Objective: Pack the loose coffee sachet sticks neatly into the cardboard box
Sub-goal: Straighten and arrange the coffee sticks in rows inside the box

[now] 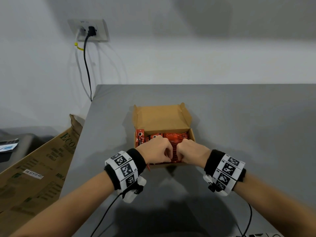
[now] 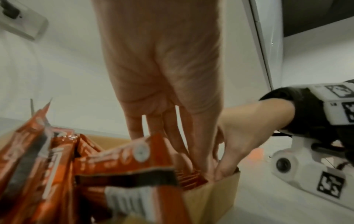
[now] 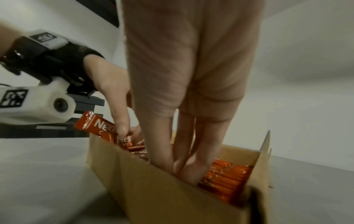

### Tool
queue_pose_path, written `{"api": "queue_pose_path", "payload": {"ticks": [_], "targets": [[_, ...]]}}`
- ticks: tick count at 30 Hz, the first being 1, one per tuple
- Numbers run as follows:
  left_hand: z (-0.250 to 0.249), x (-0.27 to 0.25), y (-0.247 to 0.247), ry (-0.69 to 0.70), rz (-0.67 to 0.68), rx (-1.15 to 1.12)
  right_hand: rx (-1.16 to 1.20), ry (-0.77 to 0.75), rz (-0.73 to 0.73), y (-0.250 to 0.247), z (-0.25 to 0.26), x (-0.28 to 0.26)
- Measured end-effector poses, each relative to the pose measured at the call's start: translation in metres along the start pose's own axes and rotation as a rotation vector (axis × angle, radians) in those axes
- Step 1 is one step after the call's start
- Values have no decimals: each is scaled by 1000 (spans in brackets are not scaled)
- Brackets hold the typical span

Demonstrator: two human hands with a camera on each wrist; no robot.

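Note:
An open cardboard box [image 1: 160,117] stands on the grey table with its lid tipped back. Red coffee sachets [image 1: 176,138] fill it, packed on edge at the right and leaning loosely at the left. My left hand [image 1: 157,149] reaches down into the middle, and its thumb and straight fingers [image 2: 172,136] pinch a bunch of sachets [image 2: 118,160]. My right hand [image 1: 191,152] is right beside it. Its straight fingers [image 3: 184,159] are pushed down between the near box wall [image 3: 153,189] and the packed sachets [image 3: 226,174]. One sachet [image 3: 95,124] sticks out over the box's left end.
A large printed carton [image 1: 34,168] leans against the table's left edge. A wall socket [image 1: 89,29] with two cables hangs behind. Thin cables [image 1: 249,219] run from my wrists over the table [image 1: 239,125] near its front edge.

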State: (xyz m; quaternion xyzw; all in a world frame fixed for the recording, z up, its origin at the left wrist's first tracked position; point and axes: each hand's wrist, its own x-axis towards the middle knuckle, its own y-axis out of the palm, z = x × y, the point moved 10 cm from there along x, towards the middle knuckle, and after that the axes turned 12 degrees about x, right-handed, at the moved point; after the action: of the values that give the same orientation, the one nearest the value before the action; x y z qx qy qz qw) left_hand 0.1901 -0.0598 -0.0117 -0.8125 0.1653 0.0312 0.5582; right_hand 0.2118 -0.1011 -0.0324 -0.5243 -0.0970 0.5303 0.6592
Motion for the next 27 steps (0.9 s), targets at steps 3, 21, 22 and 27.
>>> {"api": "queue_pose_path", "payload": {"ticks": [3, 21, 22, 27], "targets": [[-8, 0, 5, 22, 9, 26, 57, -4, -1, -6, -2, -2], [-8, 8, 13, -1, 26, 8, 51, 97, -10, -18, -24, -20], [-11, 8, 15, 6, 26, 27, 28, 90, -6, -14, -22, -20], [0, 7, 2, -32, -42, -34, 121, 75, -97, -25, -25, -20]]}}
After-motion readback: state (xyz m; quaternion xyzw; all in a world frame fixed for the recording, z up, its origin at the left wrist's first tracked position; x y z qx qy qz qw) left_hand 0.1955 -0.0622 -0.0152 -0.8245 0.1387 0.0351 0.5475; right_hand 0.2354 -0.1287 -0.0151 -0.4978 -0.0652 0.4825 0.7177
